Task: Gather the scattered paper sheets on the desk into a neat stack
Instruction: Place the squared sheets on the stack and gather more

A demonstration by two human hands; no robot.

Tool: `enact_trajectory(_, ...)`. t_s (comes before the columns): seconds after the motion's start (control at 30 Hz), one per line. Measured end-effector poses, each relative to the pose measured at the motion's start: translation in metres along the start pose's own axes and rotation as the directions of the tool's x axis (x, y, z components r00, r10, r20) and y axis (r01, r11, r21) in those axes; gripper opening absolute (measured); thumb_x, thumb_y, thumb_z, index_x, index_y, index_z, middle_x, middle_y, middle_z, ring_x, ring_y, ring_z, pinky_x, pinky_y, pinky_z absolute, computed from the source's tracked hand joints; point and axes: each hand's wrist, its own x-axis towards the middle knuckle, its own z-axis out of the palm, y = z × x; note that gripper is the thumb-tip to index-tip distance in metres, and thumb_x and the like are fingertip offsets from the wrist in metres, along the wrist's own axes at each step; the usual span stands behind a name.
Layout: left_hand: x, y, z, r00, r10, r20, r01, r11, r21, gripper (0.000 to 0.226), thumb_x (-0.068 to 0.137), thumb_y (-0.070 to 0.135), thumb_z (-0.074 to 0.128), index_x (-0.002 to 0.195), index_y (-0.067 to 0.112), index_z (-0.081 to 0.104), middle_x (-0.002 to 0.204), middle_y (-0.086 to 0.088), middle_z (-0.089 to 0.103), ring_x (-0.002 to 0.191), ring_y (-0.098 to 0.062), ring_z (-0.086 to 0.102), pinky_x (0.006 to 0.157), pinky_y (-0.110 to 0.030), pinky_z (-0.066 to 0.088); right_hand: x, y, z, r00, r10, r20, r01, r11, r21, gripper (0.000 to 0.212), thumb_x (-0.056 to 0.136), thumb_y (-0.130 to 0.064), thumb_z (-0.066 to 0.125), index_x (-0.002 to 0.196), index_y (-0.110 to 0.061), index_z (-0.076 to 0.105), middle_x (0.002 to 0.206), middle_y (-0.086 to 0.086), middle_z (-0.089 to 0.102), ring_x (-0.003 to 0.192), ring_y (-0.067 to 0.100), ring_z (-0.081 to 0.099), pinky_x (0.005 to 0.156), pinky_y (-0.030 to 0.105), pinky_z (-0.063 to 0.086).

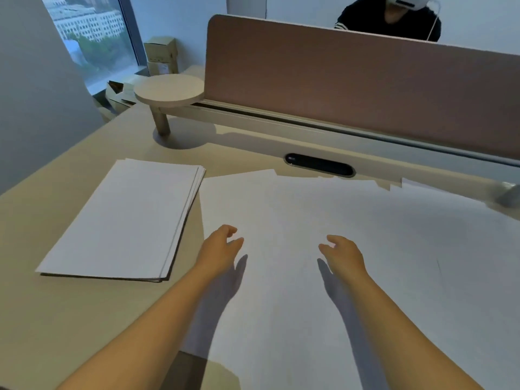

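Observation:
A stack of white paper sheets [123,220] lies on the beige desk [70,319] at the left, its right edges slightly fanned. Several loose white sheets [394,249] overlap across the middle and right of the desk. My left hand [218,250] hovers above the left part of these loose sheets, fingers loosely curled, holding nothing. My right hand [343,254] hovers a little to the right of it, also loosely curled and empty. Both hands cast shadows on the paper below them.
A pink divider screen [351,88] runs along the desk's far edge, with a dark cable slot [319,164] below it. A round side shelf on a post [168,90] stands at the back left. A person sits behind the screen. Cardboard boxes [161,53] stand by the window.

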Motion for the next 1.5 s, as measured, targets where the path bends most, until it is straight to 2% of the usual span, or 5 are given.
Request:
enact_trajectory(0.37, -0.033, 0.017, 0.079, 0.925, -0.352, -0.141, 0.378, 0.889, 0.257, 0.055, 0.084, 0.041, 0.06, 0.125, 0.008, 0.043, 0.13, -0.012, 0.046, 0.122, -0.031, 0.04, 0.09, -0.037, 0.034, -0.001, 0.08, -0.063, 0.989, 0.131, -0.074, -0.145, 0.957, -0.25, 0.058, 0.082, -0.017, 0.057, 0.135, -0.007, 0.037, 0.136, 0.012, 0.036, 0.123, 0.031, 0.04, 0.099, 0.036, 0.04)
enact_trajectory(0.67, -0.027, 0.015, 0.065, 0.903, -0.417, -0.107, 0.372, 0.881, -0.294, 0.064, 0.089, 0.014, 0.059, 0.142, 0.001, 0.026, 0.145, -0.015, 0.035, 0.127, -0.034, 0.043, 0.1, -0.037, 0.038, 0.012, 0.079, -0.052, 0.97, 0.227, -0.084, -0.2, 0.948, 0.247, 0.026, 0.079, -0.003, 0.063, 0.103, -0.002, 0.055, 0.101, 0.017, 0.06, 0.083, 0.031, 0.06, 0.08, 0.033, 0.048)
enact_trajectory(0.97, -0.015, -0.006, 0.045, 0.931, -0.346, -0.118, 0.283, 0.887, -0.365, 0.047, 0.085, -0.001, 0.057, 0.053, 0.012, 0.026, 0.055, -0.005, 0.025, 0.051, -0.02, 0.024, 0.049, -0.026, 0.022, 0.025, 0.076, -0.062, 0.996, 0.025, -0.09, -0.036, 0.99, -0.133, 0.042, 0.09, 0.0, 0.048, 0.054, -0.012, 0.031, 0.058, 0.002, 0.036, 0.053, 0.015, 0.034, 0.049, 0.023, 0.025)
enact_trajectory(1.33, -0.01, 0.006, 0.05, 0.956, -0.265, 0.129, 0.294, 0.89, -0.349, 0.047, 0.099, 0.034, 0.035, 0.135, 0.004, 0.037, 0.138, -0.01, 0.042, 0.133, -0.025, 0.034, 0.106, -0.036, 0.028, 0.015, 0.052, -0.043, 0.968, 0.006, 0.251, 0.02, 0.995, -0.099, 0.015, 0.091, -0.007, 0.054, 0.077, -0.007, 0.047, 0.077, 0.003, 0.047, 0.07, 0.015, 0.049, 0.056, 0.016, 0.04)
enact_trajectory(1.5, -0.006, -0.007, 0.043, 0.952, -0.289, 0.095, 0.303, 0.929, -0.212, 0.022, 0.087, 0.012, 0.059, 0.077, 0.01, 0.04, 0.08, -0.009, 0.042, 0.072, -0.019, 0.041, 0.063, -0.027, 0.035, 0.018, 0.053, -0.023, 0.979, -0.006, 0.205, 0.03, 0.993, -0.114, 0.035, 0.09, -0.001, 0.049, 0.062, -0.015, 0.032, 0.066, -0.001, 0.035, 0.056, 0.007, 0.033, 0.04, 0.011, 0.03)
